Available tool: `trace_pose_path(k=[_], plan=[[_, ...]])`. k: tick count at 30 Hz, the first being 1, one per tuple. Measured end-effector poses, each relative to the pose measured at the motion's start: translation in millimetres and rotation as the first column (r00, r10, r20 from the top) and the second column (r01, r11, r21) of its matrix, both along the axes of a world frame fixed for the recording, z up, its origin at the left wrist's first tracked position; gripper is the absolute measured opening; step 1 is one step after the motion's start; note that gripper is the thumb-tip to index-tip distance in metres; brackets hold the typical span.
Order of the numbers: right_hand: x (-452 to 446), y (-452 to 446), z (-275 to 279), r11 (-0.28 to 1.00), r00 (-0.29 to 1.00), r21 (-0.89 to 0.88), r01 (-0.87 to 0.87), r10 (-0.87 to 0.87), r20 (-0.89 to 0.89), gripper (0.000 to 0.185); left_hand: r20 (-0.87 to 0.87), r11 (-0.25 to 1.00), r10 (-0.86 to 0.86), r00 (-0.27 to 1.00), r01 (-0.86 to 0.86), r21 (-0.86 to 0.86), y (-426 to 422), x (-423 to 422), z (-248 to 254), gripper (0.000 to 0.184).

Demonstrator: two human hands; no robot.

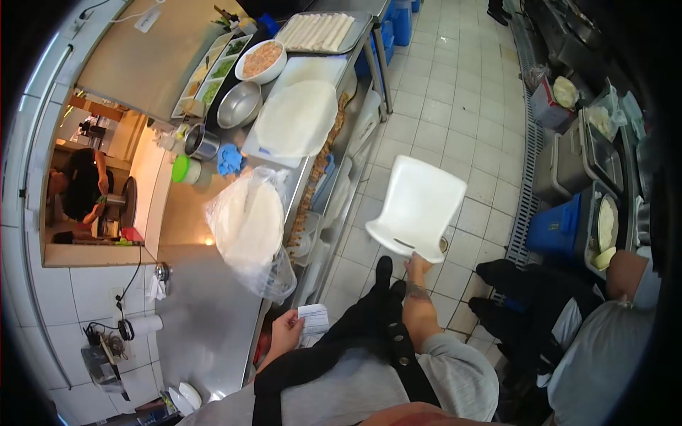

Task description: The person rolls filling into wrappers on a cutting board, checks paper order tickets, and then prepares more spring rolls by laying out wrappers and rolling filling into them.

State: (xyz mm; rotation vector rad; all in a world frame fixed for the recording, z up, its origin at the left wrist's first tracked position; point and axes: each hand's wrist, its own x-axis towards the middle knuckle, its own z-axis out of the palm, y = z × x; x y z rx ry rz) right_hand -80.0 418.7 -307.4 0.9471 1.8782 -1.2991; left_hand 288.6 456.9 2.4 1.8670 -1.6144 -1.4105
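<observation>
My left hand [287,331] pinches a small white printed slip of paper [313,319] beside the counter's edge. Out in front, my right hand [417,265] grips the edge of a white plastic chair [419,202] over the tiled floor. Whether the chair's legs touch the floor is hidden. Closest to my left hand on the counter is a stack of round white wrapper sheets [249,224] in a clear plastic bag [273,280]. Beyond it, another pale round sheet [297,117] lies on a white cutting board [312,69].
A bowl of pinkish filling [262,61], a metal bowl [239,104] and a tray of white rolls [317,32] stand along the steel counter [206,305]. At right, another person [604,362] is close beside me, near a blue bin [558,226]. A floor drain grate [527,170] runs alongside.
</observation>
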Motion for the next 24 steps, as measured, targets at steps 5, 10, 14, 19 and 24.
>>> trace_pose_path(k=[5, 10, 14, 19, 24], plan=[[29, -69, -22, 0.992, 0.993, -0.128, 0.001, 0.014, 0.118, 0.051, -0.094, 0.999, -0.011, 0.996, 0.014, 0.036, -51, -31, -7, 0.016], [20, -83, -78, 0.950, 0.885, -0.243, -0.197, 0.279, 0.372, 0.039, -0.025, 0.992, -0.015, 1.000, 0.012, -0.124, -103, -74, -3, 0.015], [-107, -74, -6, 0.852, 0.756, -0.400, -0.337, 0.499, 0.425, 0.023, -0.043, 0.977, -0.040, 0.998, 0.030, -0.212, -138, -133, -31, 0.015], [-312, -53, 22, 0.912, 0.941, -0.311, -0.268, 0.317, 0.119, 0.025, -0.012, 0.924, -0.204, 0.979, 0.189, -0.333, -215, -308, 12, 0.019], [-568, -32, -53, 0.905, 0.916, -0.136, -0.402, 0.396, -0.067, 0.022, -0.188, 0.913, -0.173, 0.967, 0.085, -0.399, -266, -493, 27, 0.016]])
